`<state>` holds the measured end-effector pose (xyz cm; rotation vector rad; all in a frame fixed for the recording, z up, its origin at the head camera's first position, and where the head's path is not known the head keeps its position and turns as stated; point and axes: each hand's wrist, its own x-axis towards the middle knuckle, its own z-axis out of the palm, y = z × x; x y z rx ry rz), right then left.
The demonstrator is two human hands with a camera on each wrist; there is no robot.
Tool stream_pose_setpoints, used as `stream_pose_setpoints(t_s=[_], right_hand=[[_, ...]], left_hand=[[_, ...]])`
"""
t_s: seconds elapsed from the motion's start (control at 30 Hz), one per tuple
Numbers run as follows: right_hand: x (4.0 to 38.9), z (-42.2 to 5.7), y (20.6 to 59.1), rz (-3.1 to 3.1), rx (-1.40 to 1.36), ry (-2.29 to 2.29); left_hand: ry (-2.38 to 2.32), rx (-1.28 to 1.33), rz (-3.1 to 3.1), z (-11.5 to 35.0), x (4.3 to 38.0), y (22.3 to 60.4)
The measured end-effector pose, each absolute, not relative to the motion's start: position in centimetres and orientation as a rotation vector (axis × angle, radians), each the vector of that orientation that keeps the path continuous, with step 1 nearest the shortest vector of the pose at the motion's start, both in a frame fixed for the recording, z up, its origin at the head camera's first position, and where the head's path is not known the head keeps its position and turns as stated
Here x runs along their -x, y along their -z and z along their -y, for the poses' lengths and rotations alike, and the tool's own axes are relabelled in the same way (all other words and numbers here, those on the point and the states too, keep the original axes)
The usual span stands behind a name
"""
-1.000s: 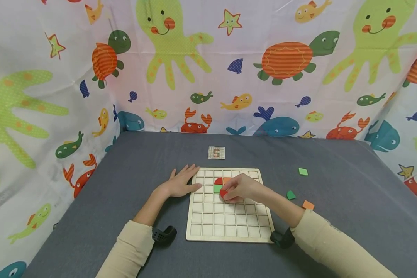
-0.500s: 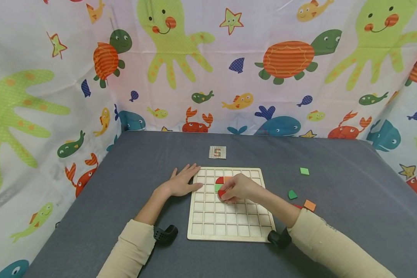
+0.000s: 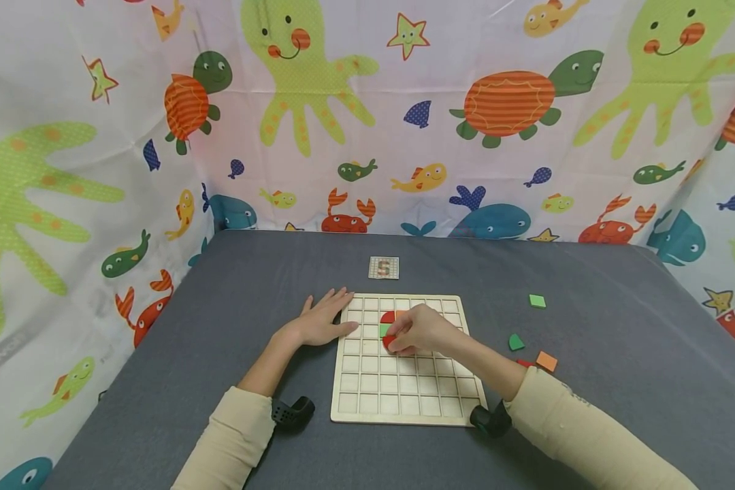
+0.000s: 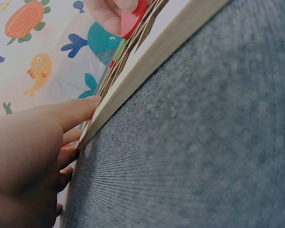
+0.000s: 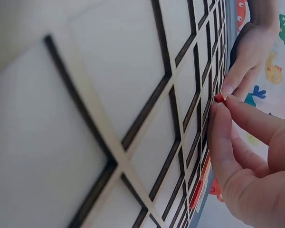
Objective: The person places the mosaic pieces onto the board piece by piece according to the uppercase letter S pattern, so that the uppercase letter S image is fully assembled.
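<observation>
My right hand (image 3: 421, 330) pinches a red quarter-round piece (image 3: 388, 344) between thumb and fingers, low over the wooden grid board (image 3: 380, 407). In the left wrist view the red piece (image 4: 129, 23) stands tilted above the grid. Just behind it on the board lie a light green square (image 3: 384, 330), a red rounded piece (image 3: 387, 317) and a partly covered orange piece (image 3: 399, 315). With fingers spread, my left hand (image 3: 317, 325) rests at the board's upper left edge, its thumb on the rim. Whether the held piece touches a cell cannot be told.
A small card with an S-shaped pattern (image 3: 383, 268) lies behind the board. To the right on the grey cloth (image 3: 618, 327) are a light green square (image 3: 537, 301), a dark green quarter-round (image 3: 516, 342), an orange square (image 3: 546, 361) and a red piece (image 3: 525, 363) partly behind the forearm.
The right hand has shifted slightly left with the red piece, which now sits just below the green square. My left hand keeps its place on the board's edge.
</observation>
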<state>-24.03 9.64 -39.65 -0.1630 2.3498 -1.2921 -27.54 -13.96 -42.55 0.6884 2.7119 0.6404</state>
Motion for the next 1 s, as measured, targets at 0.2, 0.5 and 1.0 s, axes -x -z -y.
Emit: stream_pose_setpoints(t_s=[0.2,0.5,1.0], right_hand=[[24.0,-9.57,39.6,-2.358,0.189,1.291],[23.92,-9.41,39.54,-2.434,0.232,1.222],[23.93,-9.29,39.68,-2.427,0.227,1.218]], left_hand=[[-0.654,-0.693,-2.715,13.94,27.53,42.45],[-0.656,-0.69,-2.712,13.93,27.56,42.59],[-0.652,-0.691,-2.714,13.92,27.56,42.73]])
